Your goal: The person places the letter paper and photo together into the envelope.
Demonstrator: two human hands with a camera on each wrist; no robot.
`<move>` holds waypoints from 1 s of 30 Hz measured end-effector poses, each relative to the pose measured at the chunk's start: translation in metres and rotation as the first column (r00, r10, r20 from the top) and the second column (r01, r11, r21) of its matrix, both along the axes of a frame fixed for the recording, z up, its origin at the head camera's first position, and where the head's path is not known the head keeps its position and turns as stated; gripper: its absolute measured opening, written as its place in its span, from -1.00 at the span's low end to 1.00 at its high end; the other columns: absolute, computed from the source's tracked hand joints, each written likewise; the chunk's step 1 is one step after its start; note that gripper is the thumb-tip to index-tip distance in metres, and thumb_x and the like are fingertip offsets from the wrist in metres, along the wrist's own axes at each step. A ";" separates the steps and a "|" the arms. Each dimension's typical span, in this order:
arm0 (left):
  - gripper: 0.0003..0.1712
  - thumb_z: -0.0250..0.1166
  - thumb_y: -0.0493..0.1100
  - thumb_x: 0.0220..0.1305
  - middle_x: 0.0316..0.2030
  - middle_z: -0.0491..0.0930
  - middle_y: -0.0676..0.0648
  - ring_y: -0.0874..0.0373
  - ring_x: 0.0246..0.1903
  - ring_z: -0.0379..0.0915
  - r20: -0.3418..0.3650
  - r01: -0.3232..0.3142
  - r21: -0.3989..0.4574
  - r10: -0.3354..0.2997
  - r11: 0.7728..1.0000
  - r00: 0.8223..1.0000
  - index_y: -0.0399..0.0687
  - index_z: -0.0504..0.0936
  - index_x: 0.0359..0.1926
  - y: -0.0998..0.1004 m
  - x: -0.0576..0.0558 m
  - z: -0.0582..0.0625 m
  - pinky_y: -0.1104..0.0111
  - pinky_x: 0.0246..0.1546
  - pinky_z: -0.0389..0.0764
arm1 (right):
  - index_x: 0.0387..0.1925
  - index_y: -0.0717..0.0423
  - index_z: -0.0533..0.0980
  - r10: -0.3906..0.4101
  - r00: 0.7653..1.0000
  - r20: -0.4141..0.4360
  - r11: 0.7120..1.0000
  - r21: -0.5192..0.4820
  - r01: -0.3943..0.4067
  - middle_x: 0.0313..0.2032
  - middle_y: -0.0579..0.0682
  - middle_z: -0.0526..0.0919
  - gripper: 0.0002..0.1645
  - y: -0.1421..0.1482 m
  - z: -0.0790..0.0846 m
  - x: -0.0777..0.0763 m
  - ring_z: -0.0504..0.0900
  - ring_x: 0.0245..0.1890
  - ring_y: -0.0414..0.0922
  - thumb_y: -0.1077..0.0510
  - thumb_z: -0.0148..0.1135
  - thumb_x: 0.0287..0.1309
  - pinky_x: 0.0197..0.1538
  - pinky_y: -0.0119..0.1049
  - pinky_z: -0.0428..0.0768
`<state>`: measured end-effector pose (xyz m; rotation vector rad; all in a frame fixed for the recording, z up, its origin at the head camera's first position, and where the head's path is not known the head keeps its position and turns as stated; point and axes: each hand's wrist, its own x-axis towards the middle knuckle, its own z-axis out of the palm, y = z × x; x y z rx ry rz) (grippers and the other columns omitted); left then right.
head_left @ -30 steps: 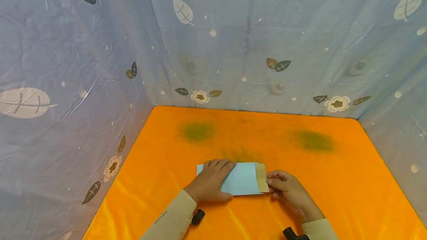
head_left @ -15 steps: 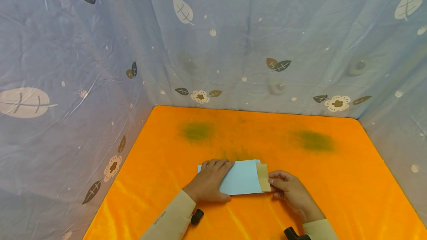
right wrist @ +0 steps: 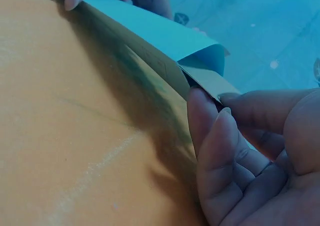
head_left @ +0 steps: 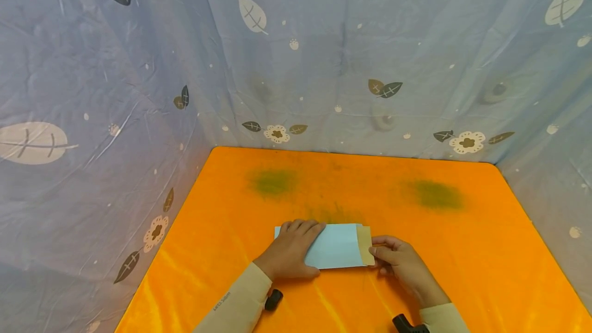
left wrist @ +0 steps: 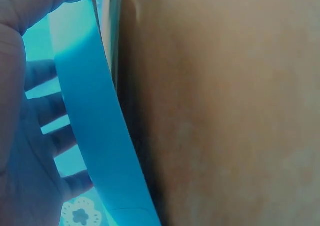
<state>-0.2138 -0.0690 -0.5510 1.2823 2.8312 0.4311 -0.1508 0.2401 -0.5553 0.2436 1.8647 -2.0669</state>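
Observation:
A flat light-blue paper piece [head_left: 336,246] lies on the orange tabletop, with a tan cardboard end [head_left: 365,245] sticking out at its right. My left hand [head_left: 290,251] spans the blue paper's left part, thumb at the near edge and fingers over the far edge. In the left wrist view a blue strip [left wrist: 102,116] passes between thumb and fingers. My right hand [head_left: 401,263] pinches the tan end between thumb and fingertips. The right wrist view shows the blue sheet [right wrist: 150,29] curling upward near that end, above a tan side [right wrist: 157,61] with faint print.
Orange cloth [head_left: 462,251] covers the table, with dark green smudges [head_left: 435,194] toward the back. Blue curtains [head_left: 300,66] printed with leaves and flowers stand behind and at both sides. Black wrist devices [head_left: 274,300] sit by the cuffs.
The tan end and my right hand have shifted slightly right. The blue sheet's right end rose a little half a second ago and now lies lower. Both hands keep their hold.

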 end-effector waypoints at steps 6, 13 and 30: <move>0.24 0.31 0.48 -0.12 0.38 0.14 0.02 0.01 0.29 0.07 0.007 -0.015 -0.003 0.015 1.000 1.000 0.17 0.00 0.50 -0.001 0.000 0.001 -0.05 0.15 0.14 | 0.14 0.33 0.38 -0.017 1.000 -0.010 0.999 -0.035 0.017 -0.33 0.15 0.53 -0.47 0.005 0.001 0.002 0.49 -0.52 -0.08 0.13 0.25 0.22 -0.34 -0.11 0.62; 0.24 0.30 0.49 -0.12 0.39 0.13 0.02 0.01 0.29 0.06 0.017 -0.012 -0.005 0.012 1.000 1.000 0.17 -0.01 0.51 -0.001 0.000 0.001 -0.07 0.16 0.13 | 0.12 0.34 0.37 0.007 1.000 -0.010 0.995 -0.095 -0.008 -0.37 0.11 0.52 -0.50 0.008 0.000 0.003 0.47 -0.54 -0.11 0.16 0.24 0.24 -0.34 -0.14 0.61; 0.25 0.34 0.46 -0.13 0.41 0.09 0.02 0.01 0.31 0.02 0.035 0.002 0.008 -0.002 1.000 0.999 0.18 -0.02 0.51 -0.002 0.001 -0.002 -0.07 0.15 0.12 | 0.08 0.30 0.42 0.025 1.000 0.005 0.995 -0.096 -0.025 -0.36 0.08 0.51 -0.58 0.006 -0.002 0.001 0.48 -0.58 -0.12 0.16 0.21 0.26 -0.37 -0.19 0.60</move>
